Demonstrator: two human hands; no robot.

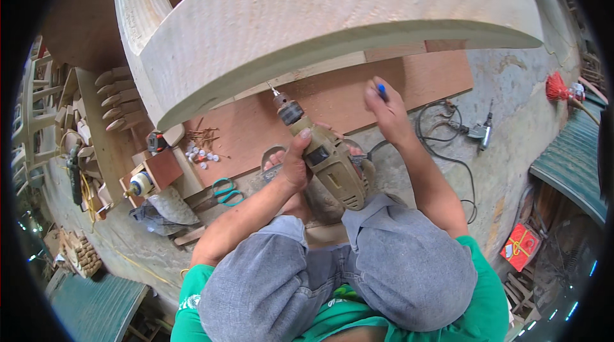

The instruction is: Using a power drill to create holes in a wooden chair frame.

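Observation:
A tan power drill stands between my knees, its chuck and bit pointing away from me. My left hand is closed around its body. The bit ends just short of the lower edge of a large curved pale wooden piece. To the drill's right, my right hand is raised and closed, with a small blue object showing between thumb and fingers. The rest of that object is hidden in the hand.
A reddish board lies under the curved wood. Left of my feet are screws, white caps, teal-handled scissors and a tape measure. A black cord and an air tool lie on the floor at right.

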